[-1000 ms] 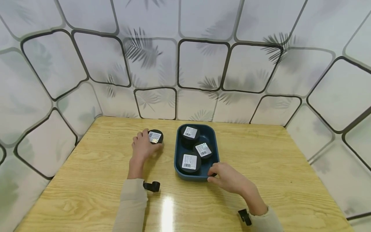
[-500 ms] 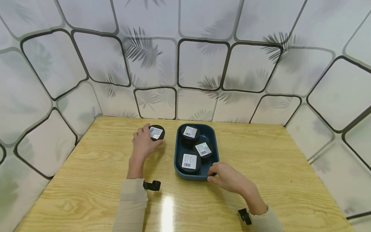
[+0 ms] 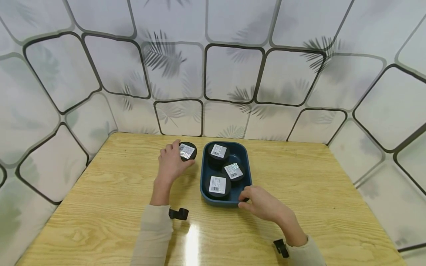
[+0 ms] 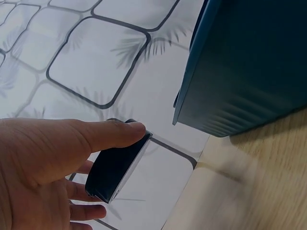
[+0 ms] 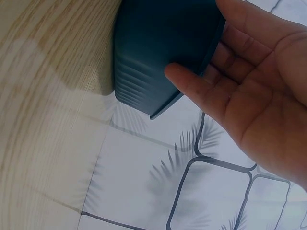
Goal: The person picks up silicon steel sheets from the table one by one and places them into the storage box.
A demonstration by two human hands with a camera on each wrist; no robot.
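My left hand (image 3: pixel 170 164) holds a black round tub (image 3: pixel 187 150) with a white label on top, left of the blue bin (image 3: pixel 217 203). In the left wrist view the thumb lies along one edge of this tub (image 4: pixel 117 158) and the fingers are on its other side; it is lifted off the table. Three similar black tubs sit in the bin: one at the back (image 3: pixel 218 151), one in the middle (image 3: pixel 233 172), one at the front (image 3: pixel 217 186). My right hand (image 3: pixel 263 203) pinches the bin's near right rim, fingers inside and thumb outside.
The bin stands on a light wooden table (image 3: pixel 299 177), towards its back edge. A patterned fabric wall (image 3: pixel 233 74) encloses the table at the back and both sides. Black straps with small mounts (image 3: pixel 179 214) are on both wrists.
My left hand has lifted the black tub and carried it right, closer to the bin. My right hand stays at the bin's rim, and the tubs inside have not moved.
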